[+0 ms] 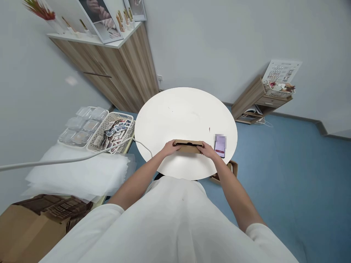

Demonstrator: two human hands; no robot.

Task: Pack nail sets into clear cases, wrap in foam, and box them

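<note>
A small brown cardboard box [188, 149] is held over the near part of the round white table [181, 109]. A dark gap runs along its upper side, below a brown flap. My left hand [169, 147] grips the box's left end, fingers behind and thumb in front. At the right end, my right hand [206, 149] holds it the same way. What lies inside the box cannot be made out. A phone [220, 147] with a lit screen rests on the table just right of my right hand. A tiny red scrap [209, 129] lies farther back.
To the left, white baskets hold clear plastic cases [82, 126] and printed cards [116, 131], beside stacked translucent sheets [82, 171] and a large carton [30, 230]. A white cable [90, 157] crosses to the table. An open cardboard box [233, 167] stands under the table's right edge.
</note>
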